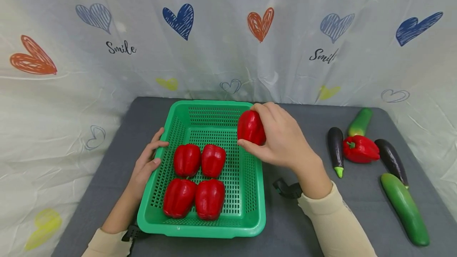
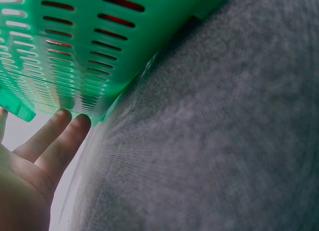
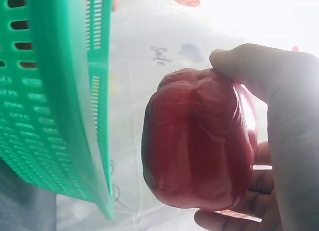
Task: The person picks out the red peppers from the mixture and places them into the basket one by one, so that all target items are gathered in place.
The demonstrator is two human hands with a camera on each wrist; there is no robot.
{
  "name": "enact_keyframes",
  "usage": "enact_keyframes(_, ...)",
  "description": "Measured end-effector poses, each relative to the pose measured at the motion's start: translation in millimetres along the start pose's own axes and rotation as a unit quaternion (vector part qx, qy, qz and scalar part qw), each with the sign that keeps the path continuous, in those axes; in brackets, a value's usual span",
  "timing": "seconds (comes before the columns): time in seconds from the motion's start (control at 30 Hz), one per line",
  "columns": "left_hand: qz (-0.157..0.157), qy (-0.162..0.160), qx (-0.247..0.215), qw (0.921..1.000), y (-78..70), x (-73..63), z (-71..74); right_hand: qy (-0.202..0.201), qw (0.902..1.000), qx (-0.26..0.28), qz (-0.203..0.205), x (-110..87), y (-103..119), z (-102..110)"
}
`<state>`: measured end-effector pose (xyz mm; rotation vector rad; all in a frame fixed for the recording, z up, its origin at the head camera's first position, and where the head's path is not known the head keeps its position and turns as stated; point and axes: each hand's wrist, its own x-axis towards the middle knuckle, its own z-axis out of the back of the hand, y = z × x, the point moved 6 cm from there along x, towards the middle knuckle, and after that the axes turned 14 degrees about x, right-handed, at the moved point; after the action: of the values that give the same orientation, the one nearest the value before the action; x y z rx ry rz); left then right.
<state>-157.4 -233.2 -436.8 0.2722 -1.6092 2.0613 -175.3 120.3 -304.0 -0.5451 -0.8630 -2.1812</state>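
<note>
My right hand [image 1: 282,138] grips a red bell pepper [image 1: 250,128] over the right side of a green plastic basket [image 1: 201,231]. In the right wrist view, thumb and fingers wrap the pepper [image 3: 194,141] from the right, with the basket's wall [image 3: 55,101] at left. Several more red bell peppers [image 1: 210,199] lie inside the basket, grouped toward its near left. My left hand [image 1: 144,165] rests against the basket's left rim, fingertips and thumb on the edge. From the left wrist, its extended fingers [image 2: 60,146] show by the slotted basket wall [image 2: 79,41].
On the grey table cloth [image 1: 296,225] at right lie two eggplants [image 1: 335,150], another red bell pepper [image 1: 360,149], a short green vegetable [image 1: 360,122] and a long green cucumber-like vegetable [image 1: 405,209]. A white curtain [image 1: 221,58] printed with hearts hangs behind the table.
</note>
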Motion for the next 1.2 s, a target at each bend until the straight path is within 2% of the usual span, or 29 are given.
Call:
enact_keyframes(0.3,0.024,-0.005,0.001,0.9997,3.3,-0.3,0.3,0.016,0.9998,-0.006,-0.008,11.0,2,-6)
enact_keyframes(0.57,0.013,-0.003,0.007,0.9999,3.6,0.9,0.8,0.034,0.9992,-0.016,-0.014,20.0,2,-8)
enact_keyframes(0.83,0.012,-0.003,0.006,0.9999,1.1,1.3,-0.1,0.049,0.9987,-0.013,-0.003,31.6,5,-15)
enact_keyframes(1.2,0.009,-0.002,-0.001,1.0000,0.1,0.2,0.5,0.077,0.9968,0.006,-0.021,46.6,6,-29)
